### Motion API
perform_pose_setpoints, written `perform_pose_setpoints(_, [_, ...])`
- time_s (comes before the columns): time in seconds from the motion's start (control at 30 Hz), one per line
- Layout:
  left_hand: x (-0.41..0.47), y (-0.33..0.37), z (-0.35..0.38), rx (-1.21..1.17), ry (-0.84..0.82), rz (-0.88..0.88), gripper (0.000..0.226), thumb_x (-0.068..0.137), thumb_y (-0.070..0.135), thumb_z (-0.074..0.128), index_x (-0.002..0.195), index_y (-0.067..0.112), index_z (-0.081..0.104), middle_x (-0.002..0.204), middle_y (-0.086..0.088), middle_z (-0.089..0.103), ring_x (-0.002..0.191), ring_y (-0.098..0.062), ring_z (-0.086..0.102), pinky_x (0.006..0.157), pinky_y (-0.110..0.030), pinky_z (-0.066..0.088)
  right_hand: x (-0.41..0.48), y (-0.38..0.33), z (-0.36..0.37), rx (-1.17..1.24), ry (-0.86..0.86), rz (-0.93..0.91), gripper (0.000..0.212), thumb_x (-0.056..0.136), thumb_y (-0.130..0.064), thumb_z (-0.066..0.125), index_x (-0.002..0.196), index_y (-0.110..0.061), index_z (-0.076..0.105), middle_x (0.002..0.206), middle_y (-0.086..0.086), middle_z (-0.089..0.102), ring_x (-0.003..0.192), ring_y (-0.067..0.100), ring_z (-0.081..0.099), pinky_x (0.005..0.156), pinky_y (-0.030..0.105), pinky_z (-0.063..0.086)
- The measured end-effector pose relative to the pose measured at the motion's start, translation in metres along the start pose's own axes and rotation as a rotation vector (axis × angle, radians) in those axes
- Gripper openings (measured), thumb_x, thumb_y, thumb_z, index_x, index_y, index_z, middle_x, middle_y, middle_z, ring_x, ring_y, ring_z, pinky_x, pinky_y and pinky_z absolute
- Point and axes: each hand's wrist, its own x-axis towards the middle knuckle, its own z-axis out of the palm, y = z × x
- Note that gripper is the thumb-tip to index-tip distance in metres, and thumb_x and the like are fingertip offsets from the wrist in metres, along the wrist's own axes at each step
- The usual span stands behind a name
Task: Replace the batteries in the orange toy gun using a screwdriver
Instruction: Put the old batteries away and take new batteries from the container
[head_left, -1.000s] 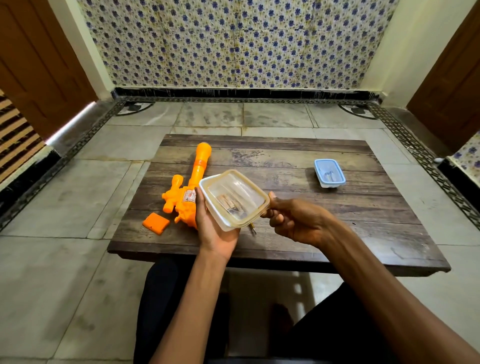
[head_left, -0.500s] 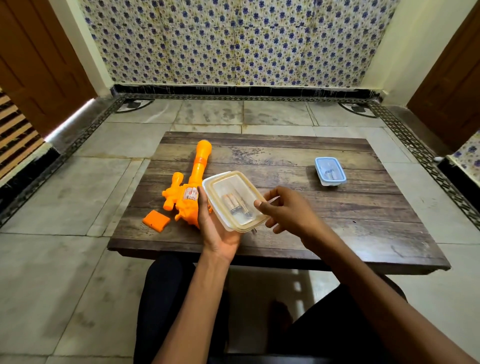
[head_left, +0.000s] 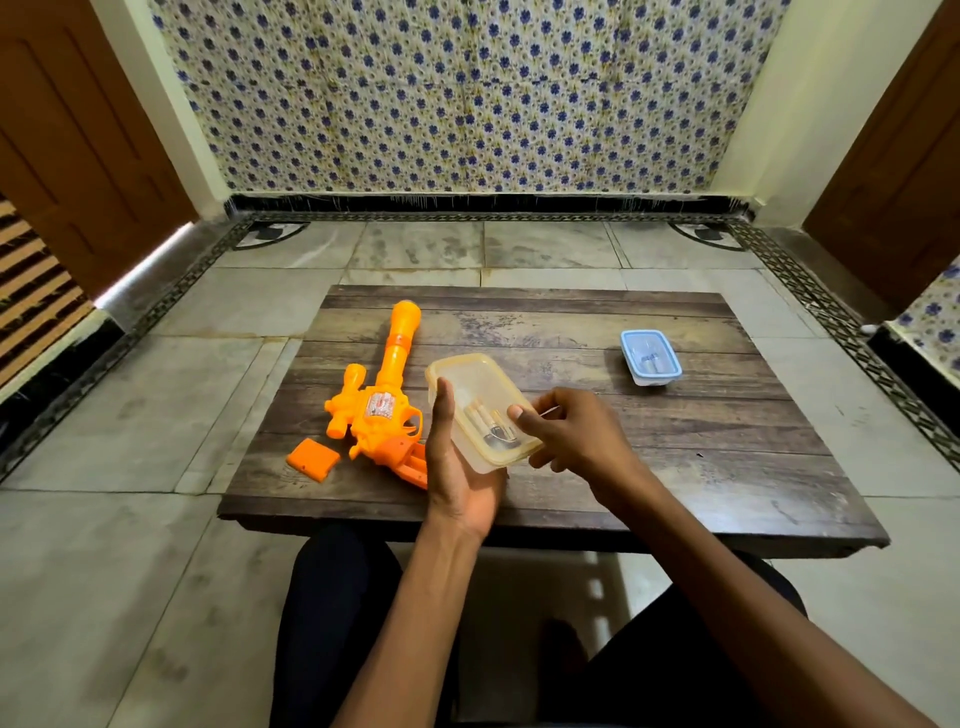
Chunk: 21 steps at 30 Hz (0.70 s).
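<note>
- Both forearms are bare from wrist to the bottom edge of the frame, with no sleeve showing on either.
- The left hand (head_left: 457, 467) carries no ring, watch or band; its thumbnail is short.
- The right hand (head_left: 576, 434) is likewise unadorned, with short, plain nails visible on the thumb.
- Dark trousers (head_left: 332, 613), black or near black, cover both thighs, the fabric plain and unpatterned.
- A dim dark shape on the floor between the knees may be a foot; too shadowed to tell.
</note>
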Motion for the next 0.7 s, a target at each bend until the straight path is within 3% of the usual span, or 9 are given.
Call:
perform_pose_setpoints(0.07, [0.002,0.005,-0.002,0.077,-0.025,-0.043,0.073,0.076,0.041,0.078,0.138,0.011,0.053,0.124,-0.022,0.065,0.110,-0.035,0.064,0.093,-0.052,0.053,0.002,0.001,-0.006,0.020,0.019,-0.010,0.026,0.084,-0.034,0.078,0.092,-0.011,0.068,0.074,0.005,0.075,0.053,0.014,0.068,0.044,0.021,0.044])
perform_pose_setpoints(0.17, [0.003,0.014,0.000,0.097,0.017,-0.096,0.038,0.084,0.014,0.067,0.121,0.008,0.062,0.108,-0.019,0.072,0.099,-0.033,0.069,0.089,-0.052,0.054,0.004,0.007,-0.015,0.091,0.054,0.014,0.023,0.080,-0.027,0.082,0.091,-0.012,0.071,0.079,0.005,0.076,0.058,0.007,0.065,0.047,0.019,0.045])
perform_pose_setpoints(0.23, [0.004,0.014,0.004,0.062,0.089,-0.106,0.026,0.087,0.008,0.061,0.112,0.007,0.064,0.098,-0.016,0.074,0.090,-0.029,0.071,0.083,-0.047,0.056,0.007,0.011,-0.016,0.192,0.066,0.088,0.029,0.079,-0.030,0.083,0.096,-0.010,0.070,0.088,0.007,0.076,0.073,0.014,0.068,0.054,0.023,0.049])
perform_pose_setpoints(0.3, [0.005,0.010,0.010,0.032,0.128,-0.082,0.048,0.081,0.017,0.071,0.125,0.001,0.060,0.113,-0.021,0.071,0.101,-0.033,0.070,0.086,-0.048,0.058,0.004,0.011,-0.013,0.337,0.044,0.216,0.039,0.086,-0.042,0.074,0.103,-0.008,0.067,0.096,0.011,0.076,0.079,0.020,0.069,0.063,0.030,0.057])
perform_pose_setpoints(0.37, [0.004,0.002,0.017,0.025,0.146,-0.041,0.078,0.072,0.030,0.081,0.138,0.002,0.051,0.131,-0.025,0.062,0.120,-0.039,0.061,0.099,-0.056,0.051,-0.005,0.010,-0.008,0.447,-0.029,0.324,0.043,0.094,-0.054,0.057,0.104,-0.014,0.065,0.097,0.009,0.074,0.082,0.022,0.069,0.071,0.035,0.058])
perform_pose_setpoints(0.43, [0.001,-0.006,0.019,0.035,0.148,-0.054,0.088,0.069,0.037,0.086,0.141,0.004,0.047,0.137,-0.024,0.058,0.127,-0.038,0.056,0.107,-0.056,0.044,-0.008,0.010,-0.005,0.546,-0.047,0.367,0.042,0.098,-0.058,0.044,0.103,-0.021,0.064,0.099,0.007,0.072,0.088,0.023,0.068,0.072,0.037,0.057])
perform_pose_setpoints(0.5, [-0.006,-0.005,0.020,0.079,0.159,-0.084,0.080,0.074,0.035,0.084,0.140,0.007,0.048,0.135,-0.021,0.060,0.125,-0.036,0.059,0.102,-0.049,0.050,-0.006,0.013,-0.006,0.600,0.005,0.391,0.044,0.100,-0.058,0.041,0.106,-0.022,0.063,0.103,0.007,0.071,0.091,0.024,0.067,0.071,0.037,0.055])
perform_pose_setpoints(0.6, [-0.009,-0.001,0.017,0.299,0.272,-0.152,0.056,0.082,0.026,0.078,0.130,0.015,0.051,0.122,-0.013,0.069,0.104,-0.026,0.068,0.077,-0.037,0.056,-0.003,0.012,-0.014,0.599,0.098,0.396,0.043,0.099,-0.057,0.043,0.111,-0.021,0.062,0.100,0.006,0.070,0.087,0.023,0.066,0.067,0.035,0.053])
perform_pose_setpoints(0.7, [-0.008,0.009,0.024,0.518,0.289,-0.135,0.048,0.085,0.041,0.074,0.119,0.016,0.051,0.110,-0.007,0.070,0.090,-0.018,0.069,0.071,-0.036,0.058,-0.002,0.013,-0.018,0.575,0.135,0.383,0.043,0.097,-0.060,0.043,0.104,-0.023,0.063,0.095,0.007,0.071,0.083,0.025,0.068,0.063,0.035,0.054])
